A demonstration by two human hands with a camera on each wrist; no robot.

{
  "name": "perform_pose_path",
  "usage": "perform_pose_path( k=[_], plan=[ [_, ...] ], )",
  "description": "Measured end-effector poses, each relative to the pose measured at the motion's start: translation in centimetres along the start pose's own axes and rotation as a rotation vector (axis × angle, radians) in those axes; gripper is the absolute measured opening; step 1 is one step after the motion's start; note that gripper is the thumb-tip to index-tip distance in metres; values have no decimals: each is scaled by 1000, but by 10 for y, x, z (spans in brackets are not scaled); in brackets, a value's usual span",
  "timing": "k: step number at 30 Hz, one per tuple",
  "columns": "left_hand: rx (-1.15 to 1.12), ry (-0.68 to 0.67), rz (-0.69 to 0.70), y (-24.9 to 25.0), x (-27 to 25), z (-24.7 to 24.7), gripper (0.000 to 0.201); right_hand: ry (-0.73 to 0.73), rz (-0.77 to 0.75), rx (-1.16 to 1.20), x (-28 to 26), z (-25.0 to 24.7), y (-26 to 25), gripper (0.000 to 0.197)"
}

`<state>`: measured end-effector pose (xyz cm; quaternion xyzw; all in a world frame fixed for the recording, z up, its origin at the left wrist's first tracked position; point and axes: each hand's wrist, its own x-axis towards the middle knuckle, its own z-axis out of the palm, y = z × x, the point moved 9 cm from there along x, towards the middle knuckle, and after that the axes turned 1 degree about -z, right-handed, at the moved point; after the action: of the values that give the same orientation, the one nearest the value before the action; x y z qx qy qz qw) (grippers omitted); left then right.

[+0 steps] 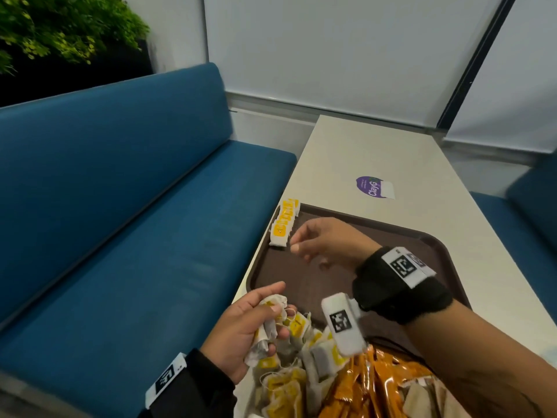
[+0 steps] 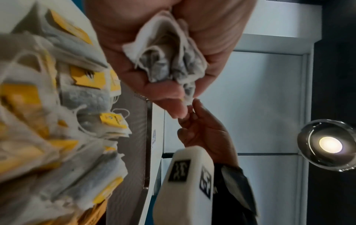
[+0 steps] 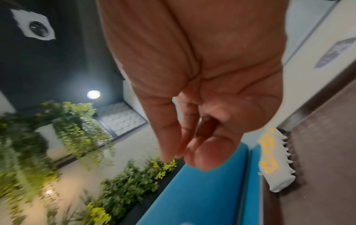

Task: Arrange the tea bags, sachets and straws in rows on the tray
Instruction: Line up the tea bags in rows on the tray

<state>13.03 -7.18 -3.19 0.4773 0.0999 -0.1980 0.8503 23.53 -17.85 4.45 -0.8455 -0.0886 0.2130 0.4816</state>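
Several tea bags (image 1: pixel 265 333) gripped by left hand (image 1: pixel 241 330); right hand (image 1: pixel 325 242) loosely curled (empty).

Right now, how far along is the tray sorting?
Early stage. Done: one short row of tea bags lies along the far left edge of the brown tray. In hand: the left hand grips a bunch of tea bags; the right hand is beside the row, holding nothing. Left: the loose tea bag pile and orange sachets. No straws are visible.
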Motion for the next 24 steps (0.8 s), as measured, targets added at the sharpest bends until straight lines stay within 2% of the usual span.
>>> perform_pose_path(
  k=[2, 4, 7, 11, 16, 19, 22, 24],
  plan=[
    [12, -17, 2, -2, -2, 10, 34, -55, -8, -83, -28, 8, -2, 6],
    [34, -27, 6, -5, -3, 20, 36, -92, -6, -121, -48, 17, 5, 15],
    [124, -47, 21, -9, -5, 35, 40, -97, -56, -78, -68, 25, 13, 25],
    [170, -35, 20, -16, -4, 47, 43, 2, -80, -4, -85, 15, 26, 18],
    [126, 60, 39, -21, -2, 44, 27, 166, -51, 174, -94, -5, 44, 9],
    [98, 113, 65, -21, -3, 42, 16, 183, -17, 262, -100, -3, 54, 10],
    [226, 176, 126, -13, -6, 36, 12, 156, -5, 206, -103, 2, 61, 17],
    [391, 196, 190, -2, -10, 35, 12, 168, -58, 10, -103, -1, 56, 34]
  ],
)
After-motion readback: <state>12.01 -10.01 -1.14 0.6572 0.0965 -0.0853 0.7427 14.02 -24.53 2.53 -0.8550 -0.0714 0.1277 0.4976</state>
